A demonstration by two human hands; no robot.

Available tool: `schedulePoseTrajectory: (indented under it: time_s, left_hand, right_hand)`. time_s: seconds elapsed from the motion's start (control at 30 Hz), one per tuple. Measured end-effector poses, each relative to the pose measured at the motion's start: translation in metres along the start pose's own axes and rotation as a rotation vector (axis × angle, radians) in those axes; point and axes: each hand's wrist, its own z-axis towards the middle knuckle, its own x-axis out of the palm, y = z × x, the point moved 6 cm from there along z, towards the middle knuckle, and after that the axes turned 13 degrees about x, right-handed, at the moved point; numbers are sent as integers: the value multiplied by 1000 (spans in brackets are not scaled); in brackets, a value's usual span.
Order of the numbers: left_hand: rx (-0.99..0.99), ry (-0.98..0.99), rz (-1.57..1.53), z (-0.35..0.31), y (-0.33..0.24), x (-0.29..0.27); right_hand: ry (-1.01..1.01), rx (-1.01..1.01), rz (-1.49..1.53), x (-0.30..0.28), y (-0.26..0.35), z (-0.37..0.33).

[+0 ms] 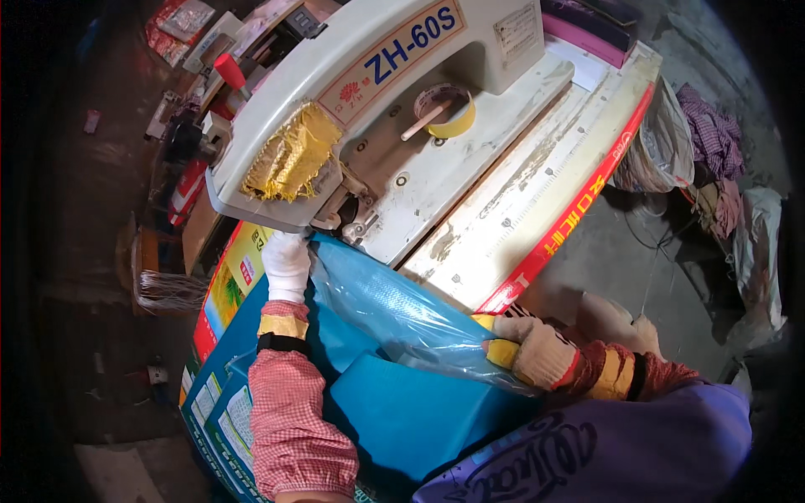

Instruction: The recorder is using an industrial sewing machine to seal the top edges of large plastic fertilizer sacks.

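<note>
A blue printed sack (419,402) lies across my front, with a clear plastic film (394,306) along its upper edge. That edge runs up to the needle area of a large white industrial sewing machine (520,54). My left hand (287,261), in a white glove, is at the sack's edge right beneath the machine head; its fingertips are hidden there. Toward the right, my right hand (537,348), in a pale glove with yellow fingertips, pinches the film-lined edge of the sack. Checked red sleeves cover both forearms.
A tape roll (453,113) with a pale stick across it sits on the machine bed. A yellow woven scrap (293,155) covers part of the machine head. A worn white table edge (503,251) with a red strip runs along the right. Cloth bundles (713,126) lie beyond.
</note>
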Motion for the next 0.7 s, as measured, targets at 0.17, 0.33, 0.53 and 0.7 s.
schedulePoseTrajectory:
  time_s: [0.17,0.33,0.53,0.7]
  left_hand:
    - [-7,-13,-153,7,12,6]
    - [23,-69,-299,15,-12,-22]
    - [-393,134,-664,-23,-5,-16]
    - [-484,384,-633,1,-23,-25]
  right_hand:
    - [-255,-289,-1197,27,46,-33]
    - [-342,-117,-1457,39,53,-36]
    - [-180,100,-1580,41,51,-36]
    - [-637,474,-1271,7,17,-28]
